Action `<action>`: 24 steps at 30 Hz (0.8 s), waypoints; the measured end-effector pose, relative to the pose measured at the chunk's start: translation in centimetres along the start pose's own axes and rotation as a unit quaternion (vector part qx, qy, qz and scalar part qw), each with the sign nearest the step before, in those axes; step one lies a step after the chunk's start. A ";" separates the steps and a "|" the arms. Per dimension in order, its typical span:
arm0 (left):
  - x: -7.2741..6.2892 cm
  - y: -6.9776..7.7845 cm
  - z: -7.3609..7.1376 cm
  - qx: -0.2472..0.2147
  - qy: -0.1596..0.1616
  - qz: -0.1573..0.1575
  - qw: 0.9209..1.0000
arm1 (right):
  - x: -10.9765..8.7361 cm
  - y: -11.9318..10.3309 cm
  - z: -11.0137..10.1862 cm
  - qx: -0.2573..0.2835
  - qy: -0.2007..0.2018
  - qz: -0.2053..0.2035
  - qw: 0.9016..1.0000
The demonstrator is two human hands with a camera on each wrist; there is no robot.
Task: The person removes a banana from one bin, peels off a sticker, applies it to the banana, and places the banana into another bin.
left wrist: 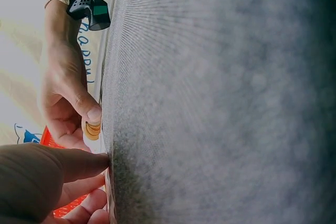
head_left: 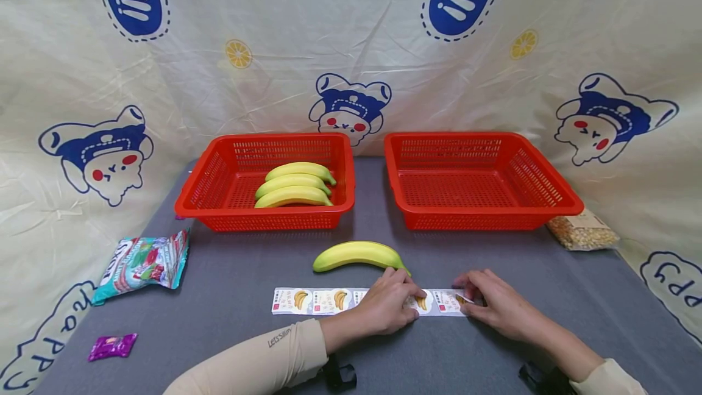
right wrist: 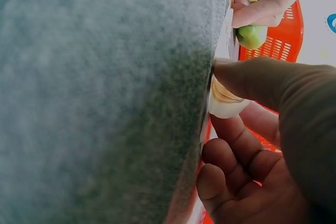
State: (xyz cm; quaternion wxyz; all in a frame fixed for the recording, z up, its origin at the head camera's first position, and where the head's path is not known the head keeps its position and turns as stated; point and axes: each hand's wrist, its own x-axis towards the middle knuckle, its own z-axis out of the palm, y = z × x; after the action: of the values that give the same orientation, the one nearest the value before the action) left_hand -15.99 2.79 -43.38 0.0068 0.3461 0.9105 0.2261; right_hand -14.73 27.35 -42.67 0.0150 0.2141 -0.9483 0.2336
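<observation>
A strip of white banana stickers (head_left: 327, 302) lies flat on the grey table, each printed with yellow bananas. My left hand (head_left: 386, 303) lies across the strip right of its middle, its thumb and fingers holding it at the edges. At the strip's right end, my right hand (head_left: 496, 303) pinches the last sticker between thumb and fingers. That sticker (right wrist: 226, 98) bends up off the table in the right wrist view. Just beyond the strip lies a single banana (head_left: 356, 253), its stem end beside my left fingertips.
Behind stand two red baskets: the left basket (head_left: 263, 219) holds bananas (head_left: 296, 195), while the right basket (head_left: 488, 219) has nothing visible inside. A blue snack bag (head_left: 145, 264) and a purple packet (head_left: 112, 346) lie left. A bag of kernels (head_left: 584, 233) sits at the right.
</observation>
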 end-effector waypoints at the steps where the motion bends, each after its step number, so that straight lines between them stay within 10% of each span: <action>1: 0.0 0.0 0.0 -0.001 -0.001 0.000 1.000 | 0.0 0.1 0.0 0.004 0.000 0.000 1.000; 24: 0.0 0.0 -0.3 -0.016 -0.023 -0.006 1.000 | -1.4 -0.2 -1.4 0.102 0.046 0.019 0.994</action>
State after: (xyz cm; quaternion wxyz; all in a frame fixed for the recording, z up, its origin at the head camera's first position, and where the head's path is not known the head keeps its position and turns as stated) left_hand -16.04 2.71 -43.09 0.0346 0.3456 0.9085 0.2324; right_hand -13.49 28.38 -41.50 0.0322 0.1858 -0.9219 0.3385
